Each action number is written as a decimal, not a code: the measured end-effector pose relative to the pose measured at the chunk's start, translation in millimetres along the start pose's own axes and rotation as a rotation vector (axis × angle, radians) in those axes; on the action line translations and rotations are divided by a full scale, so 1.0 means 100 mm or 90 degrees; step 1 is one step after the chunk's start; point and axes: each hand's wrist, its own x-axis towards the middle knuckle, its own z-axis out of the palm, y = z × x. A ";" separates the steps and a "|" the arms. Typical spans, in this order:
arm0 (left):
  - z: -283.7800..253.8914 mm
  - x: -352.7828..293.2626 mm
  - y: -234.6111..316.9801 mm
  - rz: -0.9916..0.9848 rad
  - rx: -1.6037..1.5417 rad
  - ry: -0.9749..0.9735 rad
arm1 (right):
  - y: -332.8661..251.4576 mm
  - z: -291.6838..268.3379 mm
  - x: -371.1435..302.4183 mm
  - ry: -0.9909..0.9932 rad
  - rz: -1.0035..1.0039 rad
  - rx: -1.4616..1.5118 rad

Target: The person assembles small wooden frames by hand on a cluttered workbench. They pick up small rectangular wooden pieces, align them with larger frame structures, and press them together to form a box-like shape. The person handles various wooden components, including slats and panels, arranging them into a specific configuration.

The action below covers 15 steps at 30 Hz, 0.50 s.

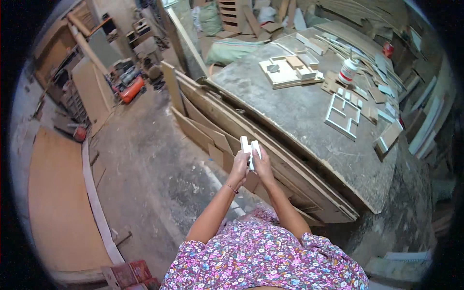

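My left hand (239, 166) is closed round a small white wooden block (244, 143). Beside it, my right hand (263, 164) grips another small white block (255, 149). Both hands are close together in front of me, off the near edge of the worktable (237, 82). The two blocks stand nearly side by side, their upper ends poking out past my fingers. Their lower parts are mostly hidden by my hands, and I cannot tell whether they touch there.
On the table are a white-framed wooden assembly (285, 72), a small divided frame (333, 116), a glue bottle (348, 70) and scattered wood offcuts. Boards (208, 133) lean along the table's near side. An orange compressor (131, 89) stands on the floor at left.
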 end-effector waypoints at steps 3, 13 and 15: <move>0.17 0.28 0.03 -0.014 0.017 -0.065 | 0.26 -0.13 0.28 0.051 -0.017 -0.024; 0.41 1.46 0.19 -0.074 0.056 -0.182 | 0.36 -0.30 1.35 0.146 0.054 -0.128; 0.43 1.69 0.20 -0.081 0.053 -0.145 | 0.06 -0.27 1.48 0.097 0.039 -0.138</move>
